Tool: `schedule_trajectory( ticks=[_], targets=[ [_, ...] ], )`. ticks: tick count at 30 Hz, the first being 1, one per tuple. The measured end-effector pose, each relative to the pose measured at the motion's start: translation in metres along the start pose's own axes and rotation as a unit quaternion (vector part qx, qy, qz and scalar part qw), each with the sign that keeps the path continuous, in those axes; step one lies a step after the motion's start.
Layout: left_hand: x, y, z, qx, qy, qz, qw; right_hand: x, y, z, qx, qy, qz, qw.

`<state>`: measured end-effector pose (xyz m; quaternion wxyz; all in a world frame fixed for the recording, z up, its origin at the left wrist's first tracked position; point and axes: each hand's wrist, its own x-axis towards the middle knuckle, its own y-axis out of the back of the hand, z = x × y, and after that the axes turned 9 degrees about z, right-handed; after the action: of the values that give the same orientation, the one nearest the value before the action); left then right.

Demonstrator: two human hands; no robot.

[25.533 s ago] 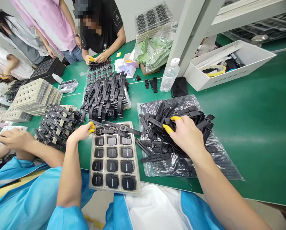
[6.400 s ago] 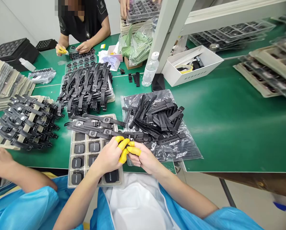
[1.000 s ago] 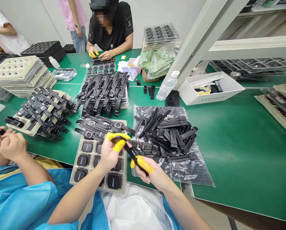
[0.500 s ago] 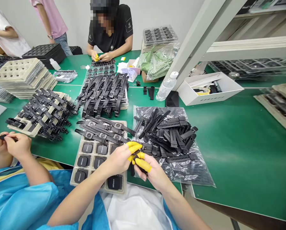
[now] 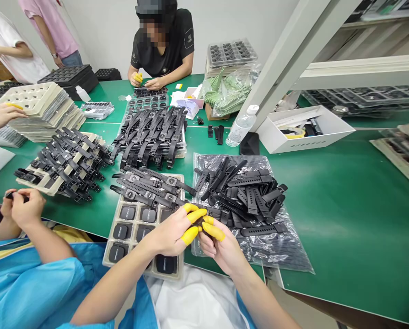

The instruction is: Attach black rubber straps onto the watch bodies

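My left hand (image 5: 177,230), with yellow finger covers, pinches a small black watch part (image 5: 200,222) from the left. On its other side, my right hand (image 5: 220,242), also in yellow covers, has its fingers closed round the same part, which they mostly hide. Just beyond both hands, loose black straps (image 5: 249,194) lie piled on a clear plastic bag (image 5: 276,251). Left of my hands, a beige tray (image 5: 110,246) holds black square watch bodies (image 5: 147,214) in its compartments. Strapped watches (image 5: 149,189) lie across the tray's far end.
Two more heaps of strapped watches (image 5: 153,132) stand beyond and left. A bottle (image 5: 242,125), a phone (image 5: 250,144) and a white box (image 5: 304,137) are at the back right. A co-worker's hands (image 5: 26,208) are at left; another person (image 5: 163,45) sits opposite.
Both my hands have shifted their fingers around the black part, and my left thumb now points more openly downward. A person's hand has appeared over the stacked trays at left. The view has shifted slightly.
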<state>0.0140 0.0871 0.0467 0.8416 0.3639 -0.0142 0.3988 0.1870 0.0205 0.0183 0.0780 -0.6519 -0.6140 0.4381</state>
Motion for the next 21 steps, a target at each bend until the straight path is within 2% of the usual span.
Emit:
schedule_trajectory(
  ticks=[4, 8, 13, 17, 19, 21],
  targets=[
    [0.001, -0.003, 0.000, 0.071, -0.010, -0.014, 0.997, 0.000, 0.004, 0.001, -0.015, -0.025, 0.008, 1.000],
    [0.001, -0.005, 0.000, 0.152, -0.008, -0.061, 0.986, 0.000, 0.008, -0.001, -0.049, -0.041, 0.013, 0.998],
    [0.003, 0.000, 0.005, 0.102, -0.019, -0.052, 0.993, -0.001, 0.008, 0.001, -0.062, -0.027, 0.009, 0.998],
    [0.004, 0.001, 0.006, 0.061, -0.007, -0.039, 0.997, 0.000, 0.015, 0.004, -0.143, 0.071, 0.043, 0.986],
    [0.004, 0.002, 0.005, 0.081, -0.004, -0.039, 0.996, 0.002, 0.023, 0.003, -0.221, 0.131, 0.063, 0.964],
    [0.004, 0.008, 0.005, 0.127, 0.007, -0.039, 0.991, 0.005, 0.033, 0.000, -0.287, 0.165, 0.059, 0.942]
  ],
)
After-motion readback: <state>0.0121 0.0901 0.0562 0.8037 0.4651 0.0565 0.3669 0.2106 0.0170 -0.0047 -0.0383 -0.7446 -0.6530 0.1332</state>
